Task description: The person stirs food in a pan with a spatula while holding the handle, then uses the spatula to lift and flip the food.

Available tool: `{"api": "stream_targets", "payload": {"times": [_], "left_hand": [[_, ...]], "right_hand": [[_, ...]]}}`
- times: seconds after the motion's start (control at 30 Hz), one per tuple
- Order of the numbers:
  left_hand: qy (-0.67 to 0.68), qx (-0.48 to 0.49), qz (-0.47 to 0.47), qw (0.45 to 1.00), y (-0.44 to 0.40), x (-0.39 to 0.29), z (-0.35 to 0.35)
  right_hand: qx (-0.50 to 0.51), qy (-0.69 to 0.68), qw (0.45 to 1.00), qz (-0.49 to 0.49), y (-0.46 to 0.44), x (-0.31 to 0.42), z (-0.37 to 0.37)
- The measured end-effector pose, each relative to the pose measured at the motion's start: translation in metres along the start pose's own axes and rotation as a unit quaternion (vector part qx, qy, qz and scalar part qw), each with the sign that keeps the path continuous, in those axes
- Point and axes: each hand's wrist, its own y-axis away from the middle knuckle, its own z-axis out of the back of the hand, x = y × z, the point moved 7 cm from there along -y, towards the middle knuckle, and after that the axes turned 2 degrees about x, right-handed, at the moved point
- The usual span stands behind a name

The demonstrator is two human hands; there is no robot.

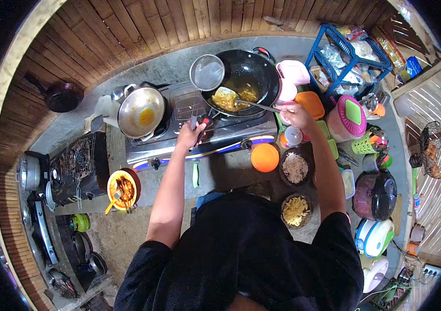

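Note:
My right hand (295, 115) is closed around the handle of a metal spatula (254, 103). The spatula's head carries yellow fried pieces (224, 97) inside the black wok (249, 72), just above oil where more pieces lie. My left hand (189, 136) is closed on the handle of a round mesh strainer (207, 72), which hangs over the wok's left rim. A red-and-black handle (205, 124) lies against the fingers of this hand; whether it is gripped too I cannot tell. The wok sits on the right side of the gas stove (210, 137).
On the left burner stands a pan (141, 112) with yellow oil. An orange bowl (122, 189) with sauce and a brush is at left. Bowls of shredded food (294, 168) and yellow pieces (296, 211), an orange lid (265, 157) and a blue rack (353, 59) are to the right.

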Motion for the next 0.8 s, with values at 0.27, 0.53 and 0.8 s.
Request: {"api": "stream_targets", "payload": {"times": [0.27,0.53,0.8], "left_hand": [[-0.004,0.001,-0.013,1.000,-0.004,0.007,-0.001],[0.016,0.000,-0.009,1.000,-0.004,0.008,-0.002],[-0.055,-0.005,-0.018,0.998,0.001,-0.004,0.002]], "right_hand": [[-0.078,0.111,0.988,0.071,0.023,0.022,0.030],[-0.203,0.259,0.944,-0.002,0.018,0.028,0.053],[-0.232,0.323,0.916,0.054,0.010,0.014,0.051]]}}
